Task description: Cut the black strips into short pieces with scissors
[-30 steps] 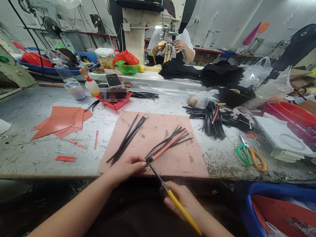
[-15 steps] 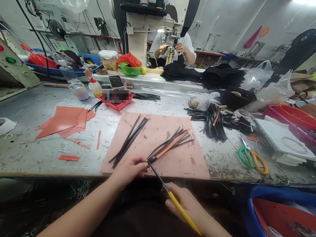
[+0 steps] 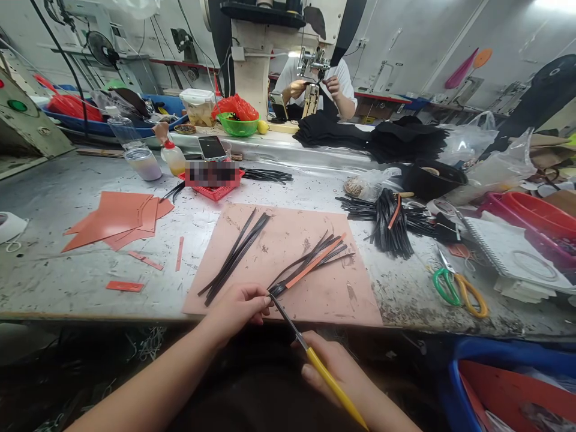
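Note:
My left hand (image 3: 247,303) is closed at the near end of a bundle of black strips (image 3: 279,288), its thumb and fingers pinching there. An orange strip (image 3: 315,261) lies along this bundle, which fans out over a pinkish board (image 3: 288,228). In my right hand (image 3: 330,363) is a yellow-handled tool (image 3: 330,381) with a long slim metal end, perhaps pliers. Its tip meets the bundle's end beside my left fingertips; whether it grips anything is too small to tell. Another group of black strips (image 3: 238,255) lies on the board's left part.
Orange sheets (image 3: 119,216) and small orange pieces lie left. At right are a pile of black strips (image 3: 391,228), scissors (image 3: 459,288) and a notebook (image 3: 513,246). A red basket (image 3: 216,189) stands behind the board. Across the bench a person (image 3: 337,90) works at a sewing machine (image 3: 312,72).
My hands, the tool and the strips hold almost the same place. The view has shifted very slightly. Across the bench, the other person's hand has moved a little.

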Motion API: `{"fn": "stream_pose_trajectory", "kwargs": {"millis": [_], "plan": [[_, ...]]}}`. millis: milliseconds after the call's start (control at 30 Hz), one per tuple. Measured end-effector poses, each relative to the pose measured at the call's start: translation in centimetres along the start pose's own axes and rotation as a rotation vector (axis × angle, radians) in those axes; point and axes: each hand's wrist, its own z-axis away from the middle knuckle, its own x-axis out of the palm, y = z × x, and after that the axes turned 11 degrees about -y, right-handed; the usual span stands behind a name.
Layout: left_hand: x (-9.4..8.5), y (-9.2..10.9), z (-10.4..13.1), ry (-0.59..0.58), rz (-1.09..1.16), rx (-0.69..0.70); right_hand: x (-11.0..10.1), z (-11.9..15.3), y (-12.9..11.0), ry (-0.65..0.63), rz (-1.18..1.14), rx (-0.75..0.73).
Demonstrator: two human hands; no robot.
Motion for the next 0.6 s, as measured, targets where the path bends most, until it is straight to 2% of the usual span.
{"fn": "stream_pose_trajectory", "kwargs": {"millis": [300,600], "plan": [[0.23,-0.12,-0.09,0.000,-0.021,-0.020,-0.03,-0.15,-0.43,-0.007,-0.005,0.008],[0.42,-0.51,-0.03,0.041,-0.027,-0.031,0.84,-0.42,0.26,0.032,0.060,0.073]]}}
